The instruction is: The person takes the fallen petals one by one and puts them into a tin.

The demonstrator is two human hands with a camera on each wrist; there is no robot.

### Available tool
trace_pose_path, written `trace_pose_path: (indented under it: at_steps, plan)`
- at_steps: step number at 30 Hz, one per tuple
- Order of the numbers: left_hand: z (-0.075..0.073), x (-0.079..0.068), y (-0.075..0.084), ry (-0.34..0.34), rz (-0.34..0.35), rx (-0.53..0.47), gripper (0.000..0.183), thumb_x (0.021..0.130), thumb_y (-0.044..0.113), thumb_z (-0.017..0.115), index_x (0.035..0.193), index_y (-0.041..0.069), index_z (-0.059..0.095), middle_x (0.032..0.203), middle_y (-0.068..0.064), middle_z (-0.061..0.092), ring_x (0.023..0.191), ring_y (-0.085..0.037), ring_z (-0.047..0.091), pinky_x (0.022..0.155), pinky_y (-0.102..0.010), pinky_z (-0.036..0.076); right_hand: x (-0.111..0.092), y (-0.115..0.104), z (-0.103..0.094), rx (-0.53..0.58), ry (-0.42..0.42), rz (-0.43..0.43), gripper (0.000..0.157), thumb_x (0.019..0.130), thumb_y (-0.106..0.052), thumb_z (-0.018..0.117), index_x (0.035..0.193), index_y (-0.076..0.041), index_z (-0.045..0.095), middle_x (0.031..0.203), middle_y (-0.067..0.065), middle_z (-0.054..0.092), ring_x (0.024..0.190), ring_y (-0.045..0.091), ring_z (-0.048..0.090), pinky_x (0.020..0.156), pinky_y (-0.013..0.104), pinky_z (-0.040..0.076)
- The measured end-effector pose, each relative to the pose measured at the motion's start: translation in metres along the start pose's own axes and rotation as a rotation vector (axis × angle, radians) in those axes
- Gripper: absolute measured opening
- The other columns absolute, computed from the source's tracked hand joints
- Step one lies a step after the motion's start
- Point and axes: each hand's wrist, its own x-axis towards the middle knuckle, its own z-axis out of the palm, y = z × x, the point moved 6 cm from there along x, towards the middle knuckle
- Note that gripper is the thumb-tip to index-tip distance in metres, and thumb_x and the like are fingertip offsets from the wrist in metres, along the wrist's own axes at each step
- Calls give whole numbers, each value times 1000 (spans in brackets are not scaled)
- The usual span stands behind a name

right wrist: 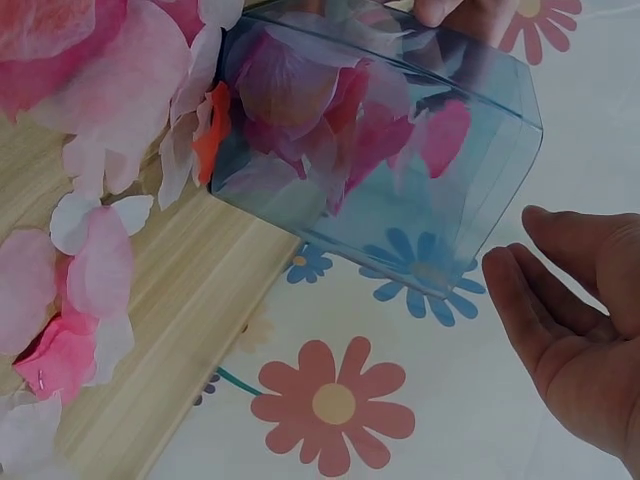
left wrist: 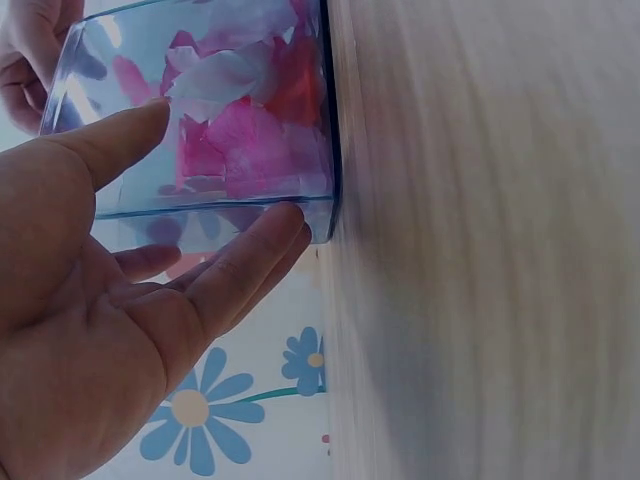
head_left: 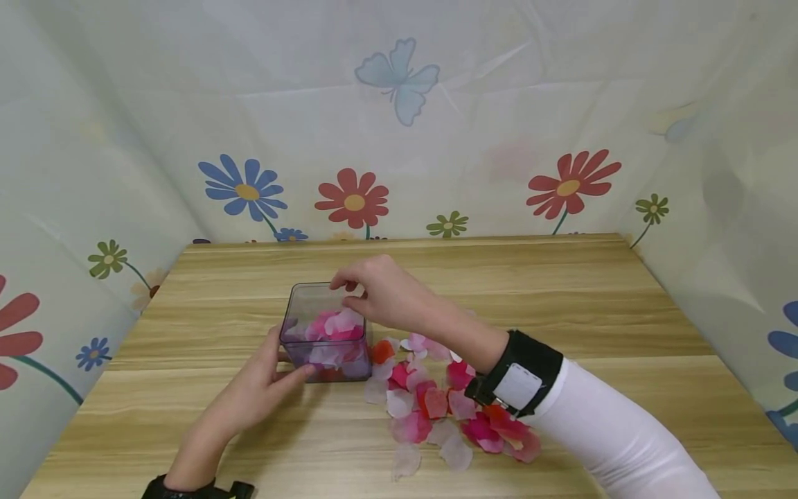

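A clear, tinted plastic box [head_left: 312, 298] without a lid stands on the table, partly filled with pink, white and red artificial petals [head_left: 337, 329]. My left hand [head_left: 262, 381] rests against its near left corner, the thumb at the front wall and the fairly straight fingers along the left side. The left wrist view shows these fingers [left wrist: 245, 265] at the box's lower edge. Over the far right part of the rim, my right hand [head_left: 389, 291] hovers with thumb and fingertips apart. Nothing shows between those fingertips in the right wrist view.
Loose petals [head_left: 430, 402] lie scattered to the right of the box, partly under my right forearm. The wooden table [head_left: 561, 298] is bordered at the back and sides by a flower-printed cloth [head_left: 474, 138].
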Motion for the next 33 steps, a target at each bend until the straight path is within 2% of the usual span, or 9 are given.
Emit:
trace_pose_path:
  at_steps: [6, 13, 22, 27, 33]
  plan:
    - [0, 0, 0, -1, -12, 3, 68, 96, 18, 67, 148, 8, 23, 132, -14, 46, 112, -34, 56, 80, -24, 53, -3, 6, -9, -50, 19, 24, 24, 90, -12, 74, 113, -9, 69, 107, -3, 67, 94, 12, 65, 81, 12, 46]
    - [0, 0, 2, 2, -15, 27, 69, 96, 17, 67, 149, 7, 23, 132, -16, 45, 110, -35, 57, 79, -24, 53, -12, 25, -13, -36, -7, 105, 28, 91, -13, 73, 117, -9, 65, 112, -2, 64, 96, 16, 63, 83, 16, 47]
    - [-1, -1, 6, 10, -11, 47, 67, 96, 19, 67, 147, 8, 25, 130, -14, 47, 109, -31, 58, 80, -24, 53, -26, 53, -11, -17, -40, 201, 27, 91, -15, 74, 116, -9, 66, 110, -2, 64, 91, 12, 61, 80, 16, 49]
    - [-1, -1, 6, 7, -20, 48, 68, 96, 21, 67, 148, 8, 24, 131, -14, 47, 110, -32, 58, 81, -23, 53, -33, 67, -5, -64, -122, 263, 27, 90, -16, 74, 115, -9, 67, 109, 0, 64, 92, 18, 64, 79, 21, 51]
    - [-1, -1, 4, 1, -32, 38, 68, 96, 19, 67, 148, 7, 23, 131, -15, 46, 112, -34, 57, 81, -23, 53, -45, 82, 12, -147, -326, 382, 38, 87, -23, 78, 122, -14, 65, 111, 1, 60, 98, 18, 59, 83, 28, 51]
